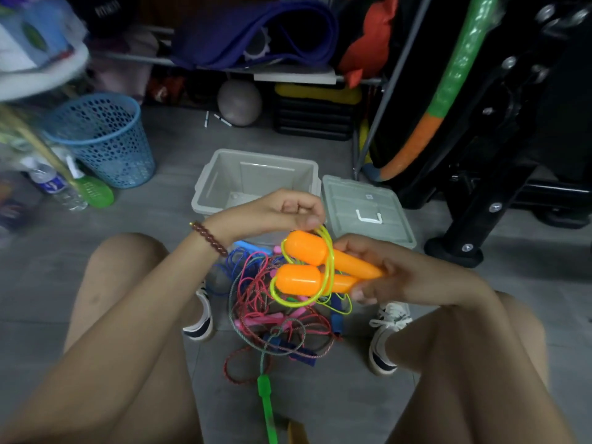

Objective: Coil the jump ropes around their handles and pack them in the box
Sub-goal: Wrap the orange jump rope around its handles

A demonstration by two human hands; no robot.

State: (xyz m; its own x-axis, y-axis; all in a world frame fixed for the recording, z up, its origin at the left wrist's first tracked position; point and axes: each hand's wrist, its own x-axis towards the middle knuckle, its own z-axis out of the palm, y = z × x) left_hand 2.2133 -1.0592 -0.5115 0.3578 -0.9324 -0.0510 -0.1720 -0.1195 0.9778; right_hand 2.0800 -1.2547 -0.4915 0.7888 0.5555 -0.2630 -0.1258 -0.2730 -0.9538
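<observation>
Grip: your right hand (400, 277) clamps both orange handles (320, 267); left hand (282, 213) pinches yellow cord (323, 233).
Box (256, 174): looks empty.
Pile (278, 315): tangled, left.

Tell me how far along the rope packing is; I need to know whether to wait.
Early. Done: the box is open, its lid off beside it; no rope visible inside. In hand: the right hand holds the two orange handles together while the left hand winds the yellow cord around them. Left: the tangled pile of ropes on the floor, plus a green handle.
</observation>
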